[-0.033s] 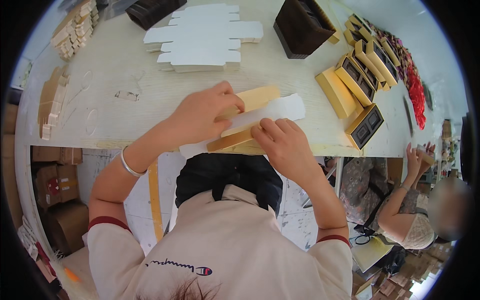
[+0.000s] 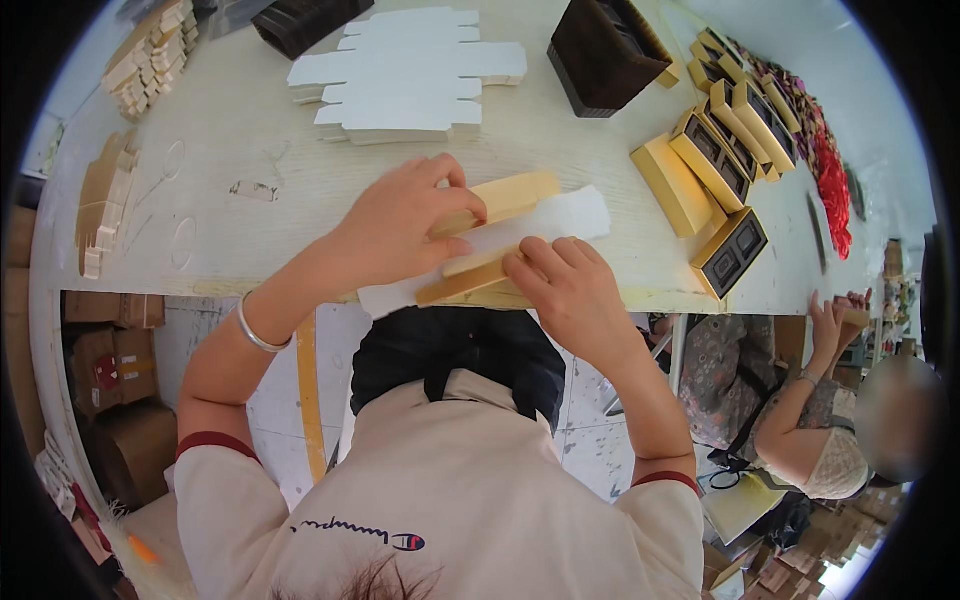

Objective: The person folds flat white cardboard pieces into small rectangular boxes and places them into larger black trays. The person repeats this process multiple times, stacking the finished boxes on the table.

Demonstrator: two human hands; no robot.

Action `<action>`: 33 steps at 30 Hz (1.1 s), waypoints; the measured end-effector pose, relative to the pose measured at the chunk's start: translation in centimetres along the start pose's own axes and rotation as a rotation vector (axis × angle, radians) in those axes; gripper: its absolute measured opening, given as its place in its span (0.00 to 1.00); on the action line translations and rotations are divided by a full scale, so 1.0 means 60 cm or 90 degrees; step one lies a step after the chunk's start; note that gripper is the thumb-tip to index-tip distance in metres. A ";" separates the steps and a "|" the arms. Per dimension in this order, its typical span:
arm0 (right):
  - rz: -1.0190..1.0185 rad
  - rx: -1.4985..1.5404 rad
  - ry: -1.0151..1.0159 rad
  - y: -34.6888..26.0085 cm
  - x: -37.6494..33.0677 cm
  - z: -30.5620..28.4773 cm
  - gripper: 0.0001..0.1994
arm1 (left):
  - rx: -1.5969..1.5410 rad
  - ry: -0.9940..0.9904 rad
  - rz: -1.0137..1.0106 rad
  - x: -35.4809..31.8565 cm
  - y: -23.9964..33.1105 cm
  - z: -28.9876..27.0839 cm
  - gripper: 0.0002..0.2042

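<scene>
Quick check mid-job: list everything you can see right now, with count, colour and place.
Gold box: one, gold, table edge, under both hands.
White card: one, white, lying along the gold box.
Card stack: one, white, far middle of the table.
Dark tray: one, dark brown, far right of middle.
Finished boxes: about ten, gold with dark insides, right.
Red items: a row, red, far right edge.
Table: one, pale.
Co-worker: one, lower right.
Left hand: on the gold box.
Right hand: on its near edge.
</scene>
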State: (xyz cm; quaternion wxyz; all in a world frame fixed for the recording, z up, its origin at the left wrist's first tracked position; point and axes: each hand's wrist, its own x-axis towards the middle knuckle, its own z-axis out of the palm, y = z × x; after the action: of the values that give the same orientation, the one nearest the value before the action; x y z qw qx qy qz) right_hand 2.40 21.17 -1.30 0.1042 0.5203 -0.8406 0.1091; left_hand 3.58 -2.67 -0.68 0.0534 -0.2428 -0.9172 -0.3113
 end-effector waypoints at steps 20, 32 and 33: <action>0.091 0.459 0.104 -0.023 0.008 0.041 0.12 | -0.082 -0.052 0.073 -0.037 0.022 0.022 0.12; 0.092 0.398 0.067 -0.022 0.007 0.019 0.07 | -0.048 -0.005 0.204 -0.043 0.002 0.053 0.12; 0.093 0.384 0.065 -0.023 0.007 0.017 0.06 | -0.068 0.018 0.169 -0.045 0.009 0.059 0.11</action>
State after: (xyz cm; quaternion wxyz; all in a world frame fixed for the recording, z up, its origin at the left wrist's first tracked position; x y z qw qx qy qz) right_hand 3.39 19.90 -2.05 -0.0208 0.4599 -0.7991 0.3867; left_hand 6.40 -1.30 -3.87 0.0940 -0.3602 -0.8582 -0.3534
